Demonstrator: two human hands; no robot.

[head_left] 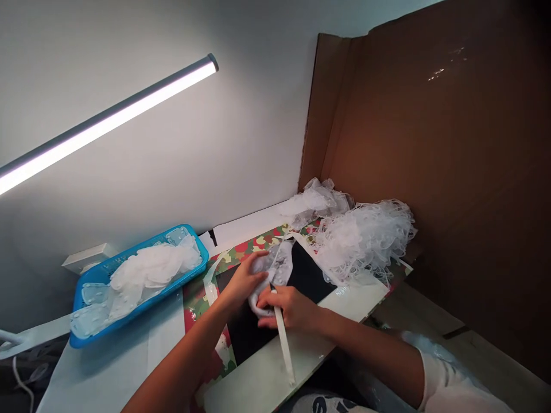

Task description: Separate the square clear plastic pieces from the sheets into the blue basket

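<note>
A soft white translucent piece (pixel 282 267) with a rounded edge lies over a black pad (pixel 314 275). My left hand (pixel 246 280) rests on its left side, thumb and fingers pressing it. My right hand (pixel 295 310) grips a slim tool (pixel 283 347) with a long white handle and a dark tip; I cannot make out its exact kind. The tip points at the piece, close to my left thumb. Some fingers of my right hand also touch the near edge of the piece. The underside of the piece is hidden.
A blue basket (pixel 140 312) with several thin translucent pieces stands on the left. To the right lies a heap of stringy white scraps (pixel 365 238), with a crumpled translucent pile (pixel 321 201) behind. Large cardboard (pixel 430 143) walls the right side. A tube lamp (pixel 112 117) hangs upper left.
</note>
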